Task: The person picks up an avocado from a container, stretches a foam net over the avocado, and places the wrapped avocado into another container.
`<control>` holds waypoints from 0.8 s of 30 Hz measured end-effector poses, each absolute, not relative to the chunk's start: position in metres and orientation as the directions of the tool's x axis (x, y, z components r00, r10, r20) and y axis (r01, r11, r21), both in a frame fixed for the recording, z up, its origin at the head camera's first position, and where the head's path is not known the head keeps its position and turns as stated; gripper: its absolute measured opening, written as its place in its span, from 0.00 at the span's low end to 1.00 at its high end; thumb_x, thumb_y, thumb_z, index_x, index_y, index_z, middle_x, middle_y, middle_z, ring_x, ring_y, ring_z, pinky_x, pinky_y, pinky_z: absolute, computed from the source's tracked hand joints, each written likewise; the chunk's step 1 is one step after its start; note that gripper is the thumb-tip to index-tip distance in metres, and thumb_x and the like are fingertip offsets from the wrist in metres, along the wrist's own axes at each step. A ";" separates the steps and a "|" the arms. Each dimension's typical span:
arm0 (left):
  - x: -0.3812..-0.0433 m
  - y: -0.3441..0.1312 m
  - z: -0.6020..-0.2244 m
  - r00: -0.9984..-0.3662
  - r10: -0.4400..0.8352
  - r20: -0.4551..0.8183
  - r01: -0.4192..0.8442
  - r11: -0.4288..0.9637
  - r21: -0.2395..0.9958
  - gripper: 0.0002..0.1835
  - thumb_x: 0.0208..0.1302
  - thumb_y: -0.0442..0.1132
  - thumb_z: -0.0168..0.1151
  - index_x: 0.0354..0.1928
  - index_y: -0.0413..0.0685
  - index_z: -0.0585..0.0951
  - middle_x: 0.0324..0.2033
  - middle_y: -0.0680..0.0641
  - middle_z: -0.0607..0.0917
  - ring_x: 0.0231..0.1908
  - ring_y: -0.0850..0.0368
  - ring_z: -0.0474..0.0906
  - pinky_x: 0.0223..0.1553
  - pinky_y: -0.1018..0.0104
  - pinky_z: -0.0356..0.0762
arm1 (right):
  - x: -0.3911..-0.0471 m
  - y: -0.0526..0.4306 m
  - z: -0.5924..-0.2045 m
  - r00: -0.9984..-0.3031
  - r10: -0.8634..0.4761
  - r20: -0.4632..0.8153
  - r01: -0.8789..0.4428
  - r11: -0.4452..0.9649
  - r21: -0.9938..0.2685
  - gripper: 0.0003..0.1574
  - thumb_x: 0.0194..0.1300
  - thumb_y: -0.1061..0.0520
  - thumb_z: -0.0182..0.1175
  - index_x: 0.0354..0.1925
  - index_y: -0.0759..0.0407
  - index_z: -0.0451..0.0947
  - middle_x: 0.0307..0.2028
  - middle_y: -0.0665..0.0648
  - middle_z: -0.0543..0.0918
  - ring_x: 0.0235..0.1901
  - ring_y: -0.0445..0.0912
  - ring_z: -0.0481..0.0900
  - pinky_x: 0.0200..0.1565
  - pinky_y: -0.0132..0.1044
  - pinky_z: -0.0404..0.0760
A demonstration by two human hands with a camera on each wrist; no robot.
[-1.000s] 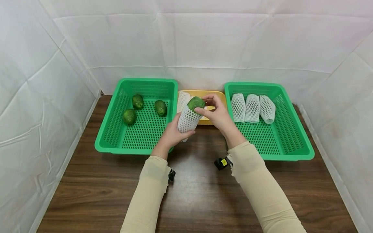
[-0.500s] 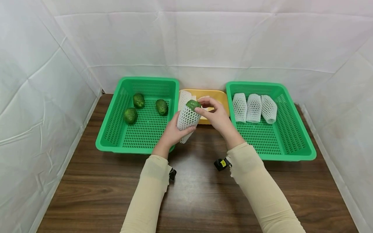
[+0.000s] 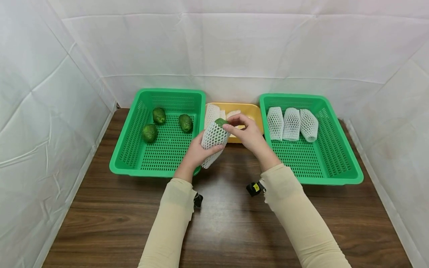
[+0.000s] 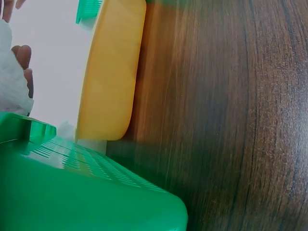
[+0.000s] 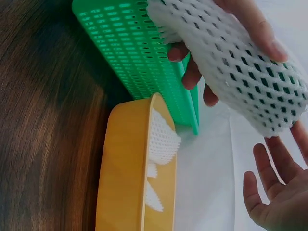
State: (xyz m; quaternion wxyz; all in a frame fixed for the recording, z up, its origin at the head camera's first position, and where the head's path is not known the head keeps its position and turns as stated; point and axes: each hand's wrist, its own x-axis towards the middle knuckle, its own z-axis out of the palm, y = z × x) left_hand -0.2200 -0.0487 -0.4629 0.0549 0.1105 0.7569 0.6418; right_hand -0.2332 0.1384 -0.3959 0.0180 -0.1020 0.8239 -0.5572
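Note:
Over the table's middle, my left hand [image 3: 195, 153] grips a white foam net sleeve [image 3: 213, 139] with a green avocado [image 3: 220, 121] inside it. The avocado's top shows at the sleeve's upper opening; the sleeve's lower end hangs slack. My right hand [image 3: 248, 136] pinches at that upper opening with thumb and forefinger. In the right wrist view the net [image 5: 240, 67] is stretched over the fruit, and the other right fingers [image 5: 269, 168] are spread apart from it. The left wrist view catches only a bit of the sleeve [image 4: 12, 79] at its edge.
A green basket [image 3: 115, 163] on the left holds three avocados [image 3: 149, 133]. Another green basket [image 3: 356, 175] on the right holds three net-wrapped pieces [image 3: 291, 124]. Between them stands a yellow tray [image 3: 251, 109] with several foam nets [image 3: 212, 112]. White sheets surround the wooden table [image 3: 228, 223].
The net sleeve has come further up over the avocado, so less green shows at the top. The held fruit has sunk slightly; both hands have stayed nearly in place.

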 end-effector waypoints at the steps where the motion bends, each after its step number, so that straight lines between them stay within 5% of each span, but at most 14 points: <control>1: -0.220 -0.049 -0.463 -0.967 0.245 0.072 0.109 0.139 0.984 0.43 0.46 0.60 0.69 0.64 0.52 0.68 0.49 0.43 0.77 0.45 0.49 0.76 0.45 0.54 0.75 | -0.233 0.138 -0.396 -0.979 -0.185 0.080 -0.142 0.354 -0.925 0.20 0.58 0.45 0.64 0.45 0.54 0.77 0.42 0.54 0.78 0.45 0.46 0.71 0.43 0.42 0.71; 6: -0.219 -0.050 -0.464 -0.943 0.297 0.149 0.176 0.068 0.982 0.49 0.45 0.70 0.62 0.67 0.54 0.65 0.52 0.42 0.76 0.47 0.48 0.75 0.46 0.53 0.75 | -0.233 0.138 -0.397 -0.985 -0.158 0.075 -0.119 0.294 -0.948 0.22 0.58 0.50 0.65 0.46 0.60 0.74 0.45 0.57 0.78 0.44 0.48 0.72 0.42 0.41 0.75; 17: -0.220 -0.050 -0.463 -0.953 0.296 0.071 0.081 0.021 0.997 0.36 0.58 0.42 0.64 0.66 0.51 0.59 0.52 0.40 0.78 0.46 0.49 0.77 0.47 0.52 0.74 | -0.236 0.139 -0.400 -0.974 -0.211 0.079 -0.153 0.367 -0.918 0.19 0.58 0.47 0.64 0.43 0.56 0.78 0.42 0.54 0.78 0.44 0.47 0.71 0.44 0.42 0.71; 24: -0.220 -0.052 -0.462 -0.949 0.308 0.061 0.080 0.050 0.996 0.38 0.61 0.41 0.60 0.70 0.50 0.54 0.54 0.38 0.74 0.49 0.46 0.75 0.48 0.52 0.74 | -0.236 0.138 -0.401 -0.964 -0.256 0.074 -0.179 0.417 -0.891 0.19 0.61 0.45 0.61 0.43 0.56 0.80 0.43 0.53 0.79 0.48 0.47 0.71 0.49 0.46 0.68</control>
